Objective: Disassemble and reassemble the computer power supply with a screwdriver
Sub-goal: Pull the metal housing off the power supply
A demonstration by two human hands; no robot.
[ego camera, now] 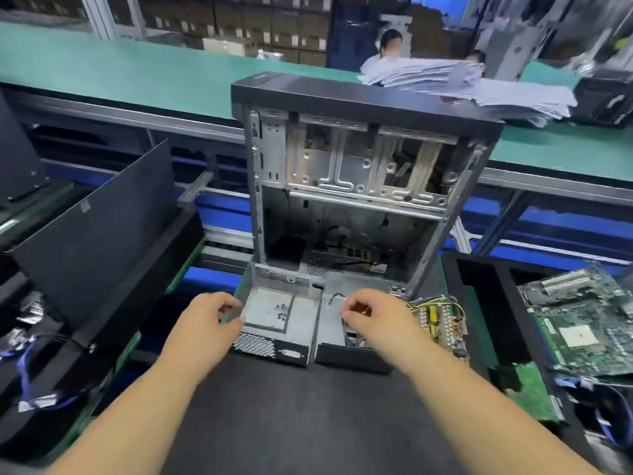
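Observation:
The power supply lies opened in two halves on the black mat in front of an upright computer case (359, 159). The left metal shell (274, 305) has several loose screws (282, 309) on its floor. My left hand (205, 323) grips that shell's left wall between thumb and fingers. The right half, a grey cover (330, 320), lies beside it. My right hand (373, 317) is over the cover with curled fingers and the thumb at the fingertips; I cannot tell whether it pinches anything. The supply's circuit board (442, 325) with yellow wires sits just right of that hand. No screwdriver is in view.
A black side panel (99, 228) leans at the left over foam trays. Green motherboards (582, 323) lie in a black tray at the right. Behind the case runs a green bench (137, 70) with stacked papers (462, 84), and people sit beyond it.

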